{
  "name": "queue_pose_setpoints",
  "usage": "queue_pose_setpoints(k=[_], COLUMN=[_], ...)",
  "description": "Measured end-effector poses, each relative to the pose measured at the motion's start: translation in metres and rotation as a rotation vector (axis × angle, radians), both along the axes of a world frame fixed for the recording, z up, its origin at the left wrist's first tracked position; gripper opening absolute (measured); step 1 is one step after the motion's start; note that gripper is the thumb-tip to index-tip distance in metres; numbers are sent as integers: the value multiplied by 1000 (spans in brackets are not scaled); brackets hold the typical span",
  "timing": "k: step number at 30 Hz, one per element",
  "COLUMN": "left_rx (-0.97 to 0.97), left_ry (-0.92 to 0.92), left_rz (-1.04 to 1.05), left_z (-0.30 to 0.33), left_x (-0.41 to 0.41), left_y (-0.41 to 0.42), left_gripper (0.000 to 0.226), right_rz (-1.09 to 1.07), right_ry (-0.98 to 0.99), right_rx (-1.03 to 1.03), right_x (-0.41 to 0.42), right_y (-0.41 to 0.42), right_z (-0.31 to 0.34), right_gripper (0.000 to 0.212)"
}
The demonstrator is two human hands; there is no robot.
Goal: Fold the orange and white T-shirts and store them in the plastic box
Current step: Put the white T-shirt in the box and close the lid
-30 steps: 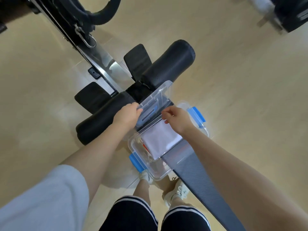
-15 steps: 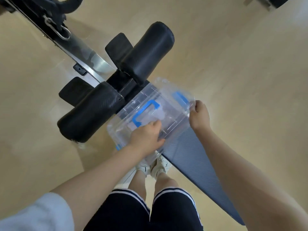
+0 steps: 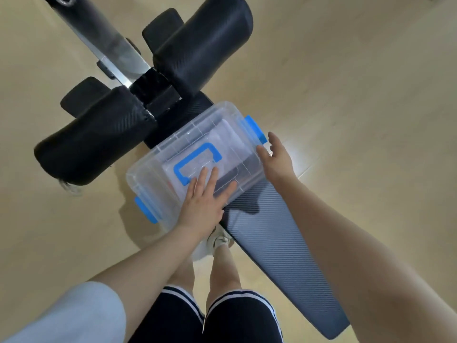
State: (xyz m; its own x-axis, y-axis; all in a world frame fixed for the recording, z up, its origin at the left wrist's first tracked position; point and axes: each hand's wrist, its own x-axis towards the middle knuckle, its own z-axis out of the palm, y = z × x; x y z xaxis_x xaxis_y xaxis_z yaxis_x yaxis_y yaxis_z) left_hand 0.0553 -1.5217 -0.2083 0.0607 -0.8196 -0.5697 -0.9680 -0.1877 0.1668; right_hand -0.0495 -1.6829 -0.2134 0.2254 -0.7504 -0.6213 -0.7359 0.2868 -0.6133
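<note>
The clear plastic box (image 3: 153,179) sits on the grey bench pad, its lid on, a blue handle (image 3: 197,159) on top and blue latches (image 3: 254,128) at both ends. Folded white cloth shows faintly through the lid; the orange T-shirt cannot be made out. My left hand (image 3: 205,199) lies flat on the lid near the handle, fingers spread. At the box's right end my right hand (image 3: 277,157) has its fingers apart, touching the edge just below the right latch.
The grey padded bench (image 3: 284,256) runs from the box toward the lower right. Black foam rollers (image 3: 94,142) and a metal frame (image 3: 116,48) stand behind the box. Pale wooden floor surrounds it. My legs and white shoes are below the box.
The lid went from tilted up to lying flat on the box. My left hand moved from its edge onto the top; my right hand slid to the box's right end and opened.
</note>
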Motion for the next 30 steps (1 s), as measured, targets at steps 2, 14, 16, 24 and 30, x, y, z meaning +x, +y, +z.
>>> queue_pose_setpoints(k=[2, 14, 16, 24, 30], left_rx=[25, 156, 163, -334, -222], left_ry=[-1, 80, 149, 38, 370], left_rz=[-6, 84, 139, 1190, 1958], left_z=[-2, 9, 12, 9, -8], left_x=[1, -3, -2, 10, 29], left_y=[-1, -10, -14, 32, 56], left_gripper=[70, 64, 60, 64, 54], right_rz=[73, 393, 435, 891, 976], right_ry=[21, 145, 228, 348, 364], right_rx=[30, -149, -229, -440, -344], right_x=[7, 9, 15, 18, 17], right_y=[-13, -18, -12, 35, 58], right_z=[-4, 11, 14, 12, 7], right_gripper=[56, 47, 47, 65, 61])
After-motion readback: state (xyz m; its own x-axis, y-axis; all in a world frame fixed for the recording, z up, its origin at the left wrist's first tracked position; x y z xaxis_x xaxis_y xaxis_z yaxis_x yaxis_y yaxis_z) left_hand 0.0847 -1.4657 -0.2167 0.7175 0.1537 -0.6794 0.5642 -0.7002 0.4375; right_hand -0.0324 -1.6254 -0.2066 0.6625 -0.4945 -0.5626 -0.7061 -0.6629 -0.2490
